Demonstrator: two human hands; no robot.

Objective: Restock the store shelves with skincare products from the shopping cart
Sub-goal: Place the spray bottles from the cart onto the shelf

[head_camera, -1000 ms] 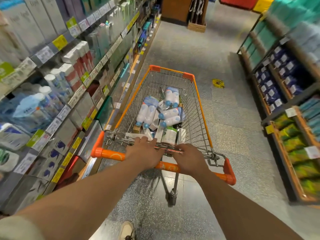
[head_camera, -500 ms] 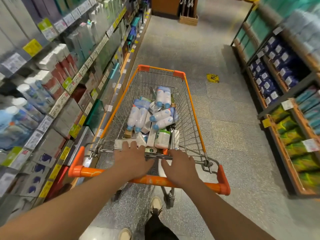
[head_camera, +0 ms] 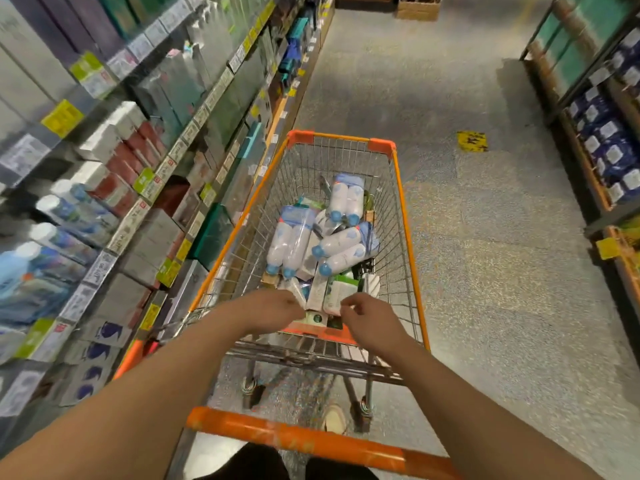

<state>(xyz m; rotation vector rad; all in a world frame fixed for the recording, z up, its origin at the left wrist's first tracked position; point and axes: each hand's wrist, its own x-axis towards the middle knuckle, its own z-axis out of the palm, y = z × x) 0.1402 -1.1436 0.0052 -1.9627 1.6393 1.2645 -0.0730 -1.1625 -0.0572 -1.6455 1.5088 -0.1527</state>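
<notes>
Bottles [head_camera: 294, 244] and boxes lie in a pile inside the cart [head_camera: 398, 202]. Left of the cart stand the full shelves [head_camera: 138, 188]. The left hand [head_camera: 273, 311] reaches over the cart's near end, fingers curled down; I cannot tell if it holds anything. The right hand [head_camera: 367, 322] is beside it, fingers bent and holding nothing. I think the picking step is starting. Next, one hand should grab a box [head_camera: 337, 296] near it and lift.

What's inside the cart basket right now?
The cart holds shrink-wrapped pairs of white bottles with blue caps, plus small cartons at the near end. Both hands, left and right, cover the nearest items; whatever lies under the bottles is hidden.
</notes>
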